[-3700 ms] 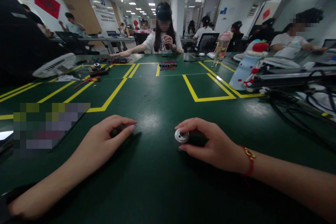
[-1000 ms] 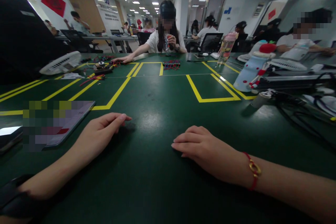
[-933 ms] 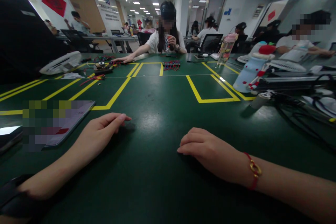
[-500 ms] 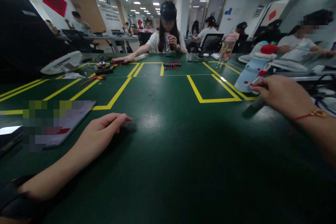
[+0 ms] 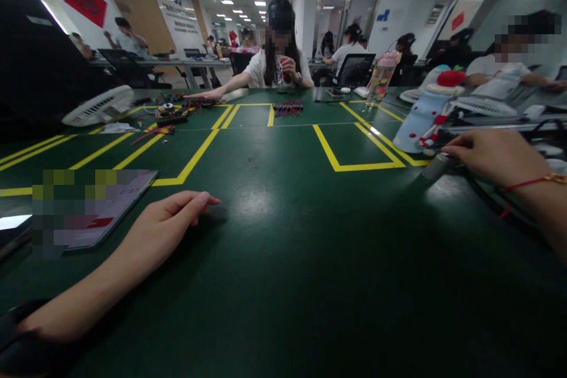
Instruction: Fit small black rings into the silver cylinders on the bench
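My left hand (image 5: pixel 179 215) rests on the green table (image 5: pixel 283 271), its fingers loosely bent and nothing visible in them. Beside it on the left lies a tablet-like device (image 5: pixel 128 195) with a lit, partly blurred screen. At the right, my right hand (image 5: pixel 491 156) pinches the upper end of a small grey cylinder (image 5: pixel 437 166) between thumb and fingertips. The cylinder is tilted, with its lower end at or just above the tabletop; I cannot tell which. Just behind that hand stands a pale blue bottle (image 5: pixel 414 124) with red spots and a red top.
Yellow tape (image 5: pixel 367 166) marks areas on the table. At the far left lie wired parts (image 5: pixel 170 115) and a white fan (image 5: pixel 100 107). Small wired pieces (image 5: pixel 287 108) lie before a person (image 5: pixel 261 74) seated opposite. A pink-lidded bottle (image 5: pixel 381 80) and cables (image 5: pixel 487 192) are at right.
My right hand has shifted slightly right with the grey cylinder, which now shows sharper, away from the blue bottle. My left hand stays put. The view has shifted a little.
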A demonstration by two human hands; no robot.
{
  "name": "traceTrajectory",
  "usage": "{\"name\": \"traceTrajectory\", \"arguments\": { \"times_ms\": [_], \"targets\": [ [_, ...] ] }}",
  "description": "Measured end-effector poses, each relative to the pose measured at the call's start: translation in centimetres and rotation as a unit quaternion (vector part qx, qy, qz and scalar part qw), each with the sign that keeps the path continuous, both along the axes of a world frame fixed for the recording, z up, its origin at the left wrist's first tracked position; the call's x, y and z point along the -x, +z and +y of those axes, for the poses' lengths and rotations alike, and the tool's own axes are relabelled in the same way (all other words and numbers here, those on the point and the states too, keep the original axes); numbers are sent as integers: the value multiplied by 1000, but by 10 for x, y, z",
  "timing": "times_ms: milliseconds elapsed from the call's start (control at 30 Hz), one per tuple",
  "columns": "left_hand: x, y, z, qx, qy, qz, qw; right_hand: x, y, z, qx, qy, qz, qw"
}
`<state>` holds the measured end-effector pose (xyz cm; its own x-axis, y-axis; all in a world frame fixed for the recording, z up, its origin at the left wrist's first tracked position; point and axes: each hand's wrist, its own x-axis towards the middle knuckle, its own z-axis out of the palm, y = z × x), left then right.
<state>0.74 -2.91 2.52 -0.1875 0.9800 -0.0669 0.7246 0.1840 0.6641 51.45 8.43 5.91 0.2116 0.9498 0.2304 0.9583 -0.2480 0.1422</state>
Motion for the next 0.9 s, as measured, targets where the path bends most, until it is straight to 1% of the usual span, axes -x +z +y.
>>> {"name": "traceTrajectory", "arguments": {
  "times_ms": [167, 267, 400, 500, 600, 667, 800, 900],
  "targets": [
    [-2, 5, -3, 18, -8, -19, 1000, -4, 1, 0, 9, 7, 11, 1000],
    [-2, 3, -3, 16, -13, -21, 1000, -4, 2, -1, 16, 2, 24, 1000],
    [7, -9, 3, 17, 8, -9, 1000, -3, 4, 0, 19, -1, 45, 999],
    [18, -20, 7, -1, -10, 3, 1000, -5, 3, 2, 36, -42, 42, 998],
    [24, -25, 9, -9, -21, 8, 1000, -7, 2, 5, 49, -67, 29, 996],
    [22, -22, 8, 0, -24, 5, 1000, -8, 1, 4, 47, -60, 33, 997],
    [13, -12, 5, 19, -17, 11, 1000, -8, 4, 3, 56, -45, 68, 995],
    [8, -6, 2, 19, -18, 7, 1000, -10, 6, 2, 58, -59, 72, 994]
  ]
}}
